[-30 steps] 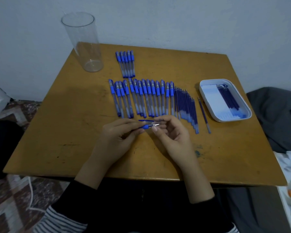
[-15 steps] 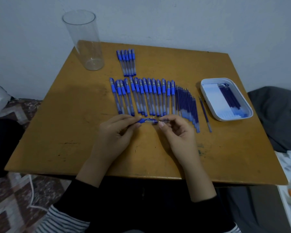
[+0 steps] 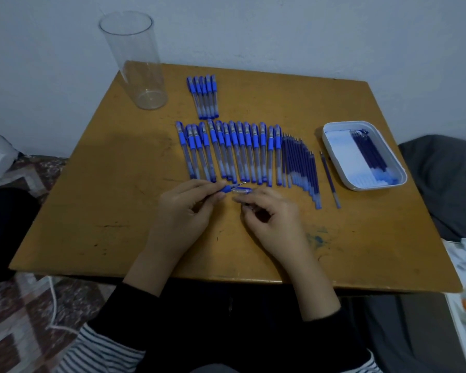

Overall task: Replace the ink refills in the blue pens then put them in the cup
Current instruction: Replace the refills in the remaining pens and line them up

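Note:
My left hand [image 3: 183, 211] pinches a blue pen [image 3: 228, 188] by its blue grip. Its thin metal tip points up and to the right, and its barrel is hidden under my fingers. My right hand [image 3: 269, 222] is just right of it, fingers curled, thumb and forefinger pinched on what looks like a small clear pen part [image 3: 246, 207]. A pen cap [image 3: 242, 190] lies on the table between my fingertips. The clear cup [image 3: 140, 63] stands empty at the far left corner. A row of blue pens [image 3: 226, 152] lies beyond my hands, with loose refills [image 3: 300, 162] to its right.
A smaller group of pens [image 3: 205, 96] lies behind the row. One single refill [image 3: 330, 179] lies apart, beside a white tray [image 3: 334, 157] that holds more refills. The wooden table [image 3: 105, 197] ends at a wall behind, and grey fabric [image 3: 441, 184] lies to the right.
My hands held the pen together between them. Now they have parted slightly: the left keeps the pen and the right has drawn back and down.

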`<state>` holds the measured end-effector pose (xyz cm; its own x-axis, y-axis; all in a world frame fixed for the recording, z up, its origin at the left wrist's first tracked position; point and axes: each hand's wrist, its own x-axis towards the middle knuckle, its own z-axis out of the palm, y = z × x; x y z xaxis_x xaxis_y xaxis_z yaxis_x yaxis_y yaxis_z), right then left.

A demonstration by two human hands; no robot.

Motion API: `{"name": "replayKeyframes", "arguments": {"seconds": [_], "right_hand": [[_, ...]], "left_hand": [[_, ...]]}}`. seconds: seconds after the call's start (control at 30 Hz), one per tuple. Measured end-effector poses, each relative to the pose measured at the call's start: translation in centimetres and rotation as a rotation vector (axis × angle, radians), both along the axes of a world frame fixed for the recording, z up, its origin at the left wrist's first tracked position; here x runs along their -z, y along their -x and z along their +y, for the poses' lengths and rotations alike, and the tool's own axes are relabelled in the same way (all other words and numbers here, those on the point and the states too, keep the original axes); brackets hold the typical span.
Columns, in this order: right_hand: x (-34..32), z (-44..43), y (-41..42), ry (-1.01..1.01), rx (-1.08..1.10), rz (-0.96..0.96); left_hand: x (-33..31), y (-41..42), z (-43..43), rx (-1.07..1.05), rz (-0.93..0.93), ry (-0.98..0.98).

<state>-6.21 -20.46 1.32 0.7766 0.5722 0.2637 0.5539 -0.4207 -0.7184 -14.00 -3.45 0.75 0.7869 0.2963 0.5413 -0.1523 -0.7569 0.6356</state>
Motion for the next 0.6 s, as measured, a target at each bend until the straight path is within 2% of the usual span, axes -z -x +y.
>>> {"name": "replayKeyframes", "arguments": {"seconds": [0.33,0.47,0.6], "right_hand": [[-0.17,-0.2,0.11,-0.034,0.01,0.054],[-0.04,-0.36,0.08,-0.135,0.053,0.163],[-0.3,-0.53,0.1,-0.335,0.1,0.31]], "left_hand": [[0.19,0.04,0.13,0.008,0.014,-0.004],[0.12,0.1,0.07,0.025,0.009,0.014],[0.16,0.04,-0.06,0.064,-0.008,0.001]]}}
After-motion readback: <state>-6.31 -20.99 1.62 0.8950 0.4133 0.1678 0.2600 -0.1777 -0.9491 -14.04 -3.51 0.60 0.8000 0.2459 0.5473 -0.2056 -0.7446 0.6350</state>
